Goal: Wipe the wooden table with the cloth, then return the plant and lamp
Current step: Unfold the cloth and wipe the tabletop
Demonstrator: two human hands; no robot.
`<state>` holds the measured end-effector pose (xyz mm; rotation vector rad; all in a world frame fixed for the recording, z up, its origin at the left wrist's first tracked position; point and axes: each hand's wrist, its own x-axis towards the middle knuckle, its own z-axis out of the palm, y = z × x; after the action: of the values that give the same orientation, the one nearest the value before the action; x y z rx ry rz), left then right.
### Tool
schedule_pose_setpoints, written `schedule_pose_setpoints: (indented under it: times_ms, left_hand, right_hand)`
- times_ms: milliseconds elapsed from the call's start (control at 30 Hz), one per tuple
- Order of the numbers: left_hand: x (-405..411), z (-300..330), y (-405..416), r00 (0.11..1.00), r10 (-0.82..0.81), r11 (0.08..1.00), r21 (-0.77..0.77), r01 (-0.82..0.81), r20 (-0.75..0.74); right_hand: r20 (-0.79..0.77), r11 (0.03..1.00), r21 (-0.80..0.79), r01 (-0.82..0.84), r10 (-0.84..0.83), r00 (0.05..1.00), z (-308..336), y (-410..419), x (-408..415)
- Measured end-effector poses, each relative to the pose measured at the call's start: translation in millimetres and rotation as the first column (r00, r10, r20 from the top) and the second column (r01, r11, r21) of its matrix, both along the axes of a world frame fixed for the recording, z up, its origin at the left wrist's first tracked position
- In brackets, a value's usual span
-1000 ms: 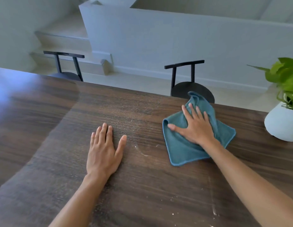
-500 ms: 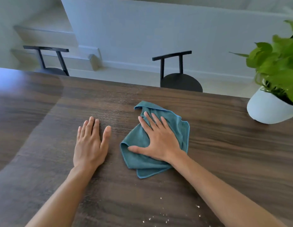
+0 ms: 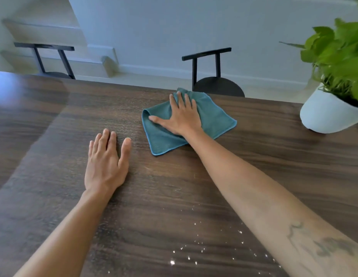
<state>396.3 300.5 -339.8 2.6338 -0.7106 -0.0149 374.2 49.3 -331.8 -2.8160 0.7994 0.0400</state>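
A teal cloth (image 3: 216,118) lies spread on the dark wooden table (image 3: 54,120), close to its far edge. My right hand (image 3: 182,116) presses flat on the cloth with fingers apart. My left hand (image 3: 106,162) rests flat on bare wood to the left of the cloth and nearer to me, holding nothing. A green leafy plant (image 3: 342,50) in a white pot (image 3: 326,114) stands on the table at the far right. No lamp is in view.
White crumbs (image 3: 186,254) are scattered on the table near me, between my forearms. Two black chairs (image 3: 212,76) (image 3: 52,58) stand behind the table's far edge. A white wall and steps lie beyond them.
My right hand slid the cloth left and toward me, then pushed it back out toward the far edge. The left hand stayed flat on the wood.
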Motion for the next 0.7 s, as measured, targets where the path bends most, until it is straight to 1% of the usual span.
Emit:
schedule_pose_setpoints:
  times_ms: [67,133,200,267,367,500,567,700]
  left_hand:
    - [2.2,-0.2,1.8,1.000,-0.008,1.000,-0.020,0.008,-0.003]
    - [-2.9,3.5,4.0,0.999,-0.026,0.995,-0.093,0.024,-0.019]
    - [-20.2,10.5,7.9,0.999,-0.034,0.984,-0.177,0.029,-0.026]
    - [-44.2,18.1,15.3,0.998,-0.048,0.974,-0.222,0.039,-0.039]
    - [-80.6,22.1,34.5,0.996,-0.084,0.977,-0.199,0.075,-0.037]
    - [-123.9,18.4,53.0,0.994,-0.071,0.984,-0.170,0.056,-0.084]
    - [-144.7,17.3,57.8,0.993,-0.094,0.984,-0.157,0.081,-0.078]
    - [-176.3,15.0,74.7,0.993,-0.106,0.992,-0.070,0.103,-0.042]
  right_hand:
    - [0.032,0.999,-0.008,-0.051,0.051,0.998,-2.3,24.3,-19.6]
    - [0.048,0.996,-0.019,-0.091,0.091,0.995,-2.7,48.7,-47.0]
    - [0.053,0.994,-0.016,-0.112,0.112,0.992,-1.3,72.8,-76.9]
    - [0.064,0.993,-0.023,-0.114,0.115,0.991,-0.8,94.4,-108.9]
    - [0.081,0.992,-0.029,-0.120,0.122,0.989,-0.6,121.6,-158.4]
    - [0.088,0.995,0.007,-0.099,0.098,0.991,0.6,138.8,-225.0]
    - [0.077,0.997,0.019,-0.071,0.070,0.995,2.5,135.9,-259.3]
    - [0.048,0.999,0.015,0.031,-0.032,0.998,4.9,106.6,-338.6]
